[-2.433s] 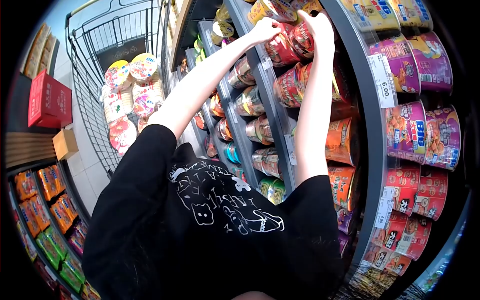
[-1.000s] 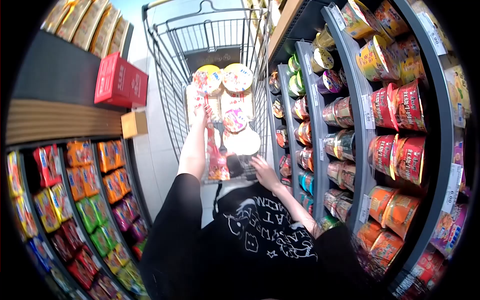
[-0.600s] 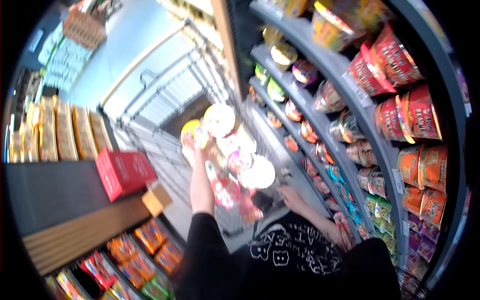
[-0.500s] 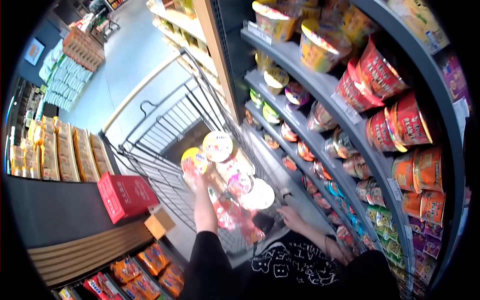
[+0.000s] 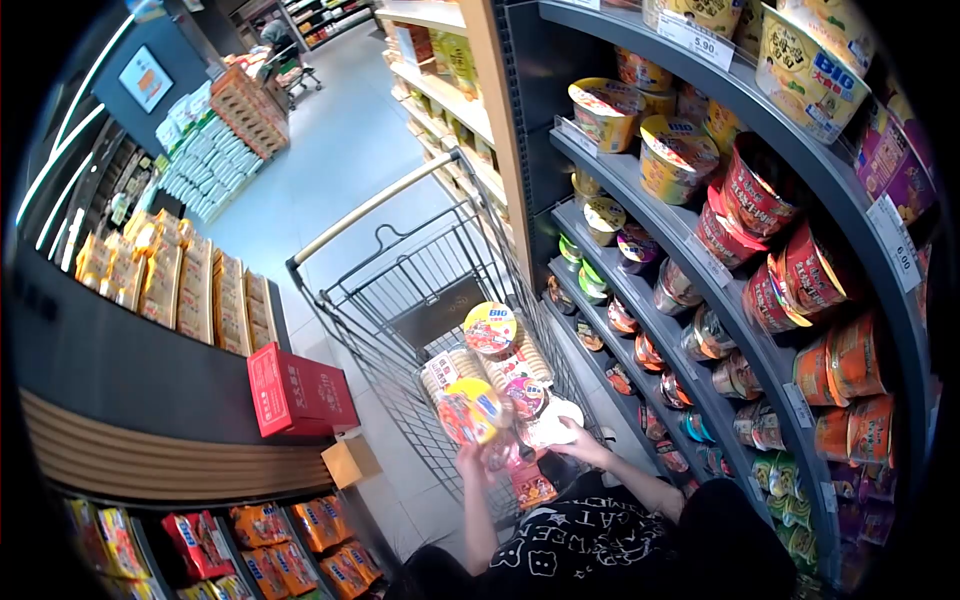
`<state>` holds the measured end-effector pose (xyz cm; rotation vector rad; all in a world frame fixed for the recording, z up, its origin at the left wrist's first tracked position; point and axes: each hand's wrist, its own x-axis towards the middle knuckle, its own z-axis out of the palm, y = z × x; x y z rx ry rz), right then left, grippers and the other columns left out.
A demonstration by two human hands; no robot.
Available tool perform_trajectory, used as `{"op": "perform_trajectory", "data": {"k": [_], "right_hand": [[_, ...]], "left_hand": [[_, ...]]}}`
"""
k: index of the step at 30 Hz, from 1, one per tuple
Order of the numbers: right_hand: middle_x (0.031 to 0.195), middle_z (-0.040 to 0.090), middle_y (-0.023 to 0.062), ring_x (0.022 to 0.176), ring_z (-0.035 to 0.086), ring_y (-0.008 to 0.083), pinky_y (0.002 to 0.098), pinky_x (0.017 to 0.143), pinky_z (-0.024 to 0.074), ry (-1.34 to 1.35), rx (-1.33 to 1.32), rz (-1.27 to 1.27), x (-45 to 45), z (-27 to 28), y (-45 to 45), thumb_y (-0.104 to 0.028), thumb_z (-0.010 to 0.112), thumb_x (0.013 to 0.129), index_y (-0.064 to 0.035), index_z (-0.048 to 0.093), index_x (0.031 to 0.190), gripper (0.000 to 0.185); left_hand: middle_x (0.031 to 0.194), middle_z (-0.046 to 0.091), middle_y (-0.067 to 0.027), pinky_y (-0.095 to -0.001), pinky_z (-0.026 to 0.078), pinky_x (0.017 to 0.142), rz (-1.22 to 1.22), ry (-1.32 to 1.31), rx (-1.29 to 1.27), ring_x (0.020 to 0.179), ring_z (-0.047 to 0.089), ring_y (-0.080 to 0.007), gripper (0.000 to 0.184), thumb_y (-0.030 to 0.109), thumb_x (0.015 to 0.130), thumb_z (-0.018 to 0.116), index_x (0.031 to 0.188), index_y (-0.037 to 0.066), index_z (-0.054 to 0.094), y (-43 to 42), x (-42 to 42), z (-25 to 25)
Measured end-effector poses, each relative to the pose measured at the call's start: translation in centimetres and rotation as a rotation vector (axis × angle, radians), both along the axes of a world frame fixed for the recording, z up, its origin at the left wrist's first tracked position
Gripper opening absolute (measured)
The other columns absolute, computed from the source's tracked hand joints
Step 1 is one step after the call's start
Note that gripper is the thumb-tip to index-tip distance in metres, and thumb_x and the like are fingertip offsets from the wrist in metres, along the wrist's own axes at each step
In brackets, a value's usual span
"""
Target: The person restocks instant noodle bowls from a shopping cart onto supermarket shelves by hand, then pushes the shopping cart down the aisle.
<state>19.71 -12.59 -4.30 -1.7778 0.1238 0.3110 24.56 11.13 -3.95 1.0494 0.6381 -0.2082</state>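
The left hand [image 5: 472, 463] has its fingers round the low side of a yellow BIG noodle cup [image 5: 468, 411]. The cup is tilted, over the near part of the shopping cart [image 5: 372, 353], on the side by the red box [image 5: 300, 390]. The right hand [image 5: 583, 444] is partly open, with its fingers at the edge of a round white-topped tub [image 5: 553, 425]. I can't tell if it grips the tub or just touches it. A purple-lidded cup [image 5: 526, 397] is between the two. Packs of round noodle cakes [image 5: 452, 369] lie toward the cart's far end, and another yellow-topped cup [image 5: 490, 327] sits by them. A red packet [image 5: 533, 486] is at the near end. The yellow cup looks light. Its wall is likely thin and a bit slippery, so a hard squeeze could dent it. The best hold is round its side, just under the rim, not on the thin lid.
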Motion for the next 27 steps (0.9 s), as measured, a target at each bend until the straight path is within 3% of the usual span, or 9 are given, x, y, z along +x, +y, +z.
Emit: {"op": "perform_trajectory", "data": {"k": [5,7,9,11,15,18,21,24,27], "right_hand": [[0.132,0.015,0.0149,0.116,0.028,0.0289,0.0340,0.093,0.0276,0.229,0.475,0.077,2.7,6.3,0.9,-0.025,0.064,0.071,-0.0122,0.004,0.131,0.085],[0.129,0.023,0.0143,0.118,0.026,0.0233,0.0305,0.094,0.0268,0.358,0.456,0.094,2.7,10.7,0.5,-0.017,0.061,0.073,-0.0118,0.009,0.130,0.078],[0.127,0.026,0.0147,0.116,0.029,0.0218,0.0288,0.094,0.0270,0.249,0.557,0.268,2.5,11.1,-0.2,-0.014,0.062,0.072,-0.0109,0.011,0.130,0.078],[0.127,0.026,0.0141,0.115,0.030,0.0211,0.0294,0.093,0.0281,0.387,0.610,0.266,2.0,11.5,-0.8,-0.014,0.061,0.072,-0.0102,0.010,0.130,0.077],[0.121,0.034,0.0127,0.109,0.038,0.0194,0.0313,0.083,0.0392,0.434,0.648,0.158,3.0,15.8,-2.1,-0.014,0.061,0.072,-0.0139,0.011,0.129,0.076],[0.120,0.038,0.0118,0.108,0.041,0.0202,0.0357,0.088,0.0380,0.308,0.833,0.031,6.5,15.3,-4.1,-0.017,0.058,0.073,-0.0088,0.019,0.127,0.067],[0.120,0.038,0.0116,0.110,0.040,0.0261,0.0490,0.087,0.0366,0.237,0.956,-0.109,11.9,20.4,-7.0,-0.025,0.054,0.075,-0.0082,0.025,0.124,0.059],[0.119,0.036,0.0142,0.108,0.038,0.0280,0.0484,0.086,0.0387,0.037,0.962,-0.282,18.4,28.2,-10.3,-0.021,0.054,0.074,-0.0060,0.027,0.122,0.057],[0.123,0.028,0.0149,0.113,0.029,0.0332,0.0597,0.090,0.0234,-0.075,1.032,-0.310,24.4,33.9,-14.2,-0.018,0.058,0.069,-0.0083,0.030,0.121,0.060]], "left_hand": [[0.090,0.055,-0.0114,-0.0285,0.048,0.064,-0.013,0.013,-0.018,0.079,0.056,-0.0195,0.019,0.004,0.076,0.050,0.094,-0.003,0.049,-2.4,-8.4,5.9],[0.075,0.055,-0.0044,-0.0194,0.041,0.055,-0.075,-0.121,0.033,0.062,0.051,-0.0091,0.007,0.006,0.076,0.053,0.080,0.001,0.053,-2.4,-10.1,5.3],[0.065,0.052,-0.0007,-0.0185,0.038,0.052,-0.114,-0.134,0.110,0.058,0.048,-0.0065,0.006,0.008,0.075,0.055,0.072,0.002,0.053,-2.6,-10.6,8.1],[0.062,0.051,0.0002,-0.0184,0.038,0.051,-0.104,-0.171,0.198,0.057,0.046,-0.0051,0.009,0.008,0.075,0.056,0.070,0.002,0.053,-3.0,-10.3,10.2],[0.069,0.053,-0.0017,-0.0182,0.038,0.058,-0.219,-0.280,0.447,0.060,0.046,-0.0054,0.018,0.009,0.078,0.052,0.064,-0.001,0.050,-3.8,-9.4,12.4],[0.087,0.055,-0.0093,-0.0202,0.040,0.066,0.031,-0.343,0.331,0.075,0.051,-0.0110,0.022,0.008,0.081,0.048,0.063,-0.004,0.048,-6.5,-8.0,14.5],[0.101,0.053,-0.0127,-0.0214,0.041,0.066,0.003,-0.378,0.408,0.072,0.051,-0.0109,0.016,0.006,0.082,0.046,0.071,-0.004,0.050,-6.6,-7.9,14.3],[0.099,0.055,-0.0122,-0.0224,0.042,0.069,0.084,-0.383,0.390,0.079,0.053,-0.0126,0.015,0.006,0.082,0.045,0.074,-0.004,0.051,-6.2,-8.5,15.3],[0.098,0.055,-0.0127,-0.0237,0.043,0.070,0.151,-0.378,0.480,0.080,0.054,-0.0136,0.017,0.009,0.084,0.042,0.077,-0.004,0.052,-5.0,-9.5,14.7]]}}
